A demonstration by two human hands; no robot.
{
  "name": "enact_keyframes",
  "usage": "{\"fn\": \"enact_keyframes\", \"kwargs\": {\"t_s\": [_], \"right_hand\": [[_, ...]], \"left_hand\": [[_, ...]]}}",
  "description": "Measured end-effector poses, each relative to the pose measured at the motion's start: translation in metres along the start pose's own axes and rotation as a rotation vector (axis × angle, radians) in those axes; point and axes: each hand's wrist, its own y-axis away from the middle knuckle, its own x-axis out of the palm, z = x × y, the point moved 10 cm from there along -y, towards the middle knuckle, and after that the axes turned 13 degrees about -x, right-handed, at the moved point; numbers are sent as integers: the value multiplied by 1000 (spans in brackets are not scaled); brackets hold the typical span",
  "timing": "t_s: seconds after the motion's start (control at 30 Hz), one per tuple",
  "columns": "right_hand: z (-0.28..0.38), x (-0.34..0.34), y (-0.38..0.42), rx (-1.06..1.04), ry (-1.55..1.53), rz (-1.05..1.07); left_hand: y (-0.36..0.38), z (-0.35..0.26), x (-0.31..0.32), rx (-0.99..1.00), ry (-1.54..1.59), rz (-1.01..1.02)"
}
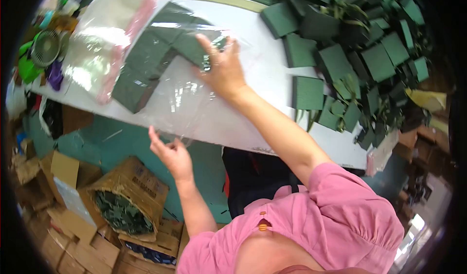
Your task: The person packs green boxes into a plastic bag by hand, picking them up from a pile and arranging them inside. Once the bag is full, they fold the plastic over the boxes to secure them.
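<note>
My right hand point(224, 72) reaches over the table with its fingers bent around crumpled film of a clear plastic bag point(177, 96). Beneath that hand and the film lies a dark green box point(192, 45). More green boxes point(146, 53) lie side by side to its left, partly under shiny film. At the front edge of the table is my left hand point(174, 159), palm up, thumb and fingers apart, its fingertips right at the loose lower end of the bag.
A stack of clear bags with a pink edge point(109, 40) lies at the table's left. Many green boxes with ribbons point(338, 62) are heaped on the right. A small fan point(46, 48) stands far left. Below, an open carton point(129, 201) holds dark green pieces, with more cardboard around it.
</note>
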Motion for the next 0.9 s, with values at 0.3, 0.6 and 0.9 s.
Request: {"fn": "enact_keyframes", "kwargs": {"t_s": [0.3,0.6,0.9], "right_hand": [[-16,-138,90,-155,304,182],[-47,-204,125,-7,368,875],[-87,-201,145,-134,90,865]], "left_hand": [[20,-44,-30,128,-176,-145],[99,-246,233,994,-2,534],[69,-188,237,935,-218,491]]}}
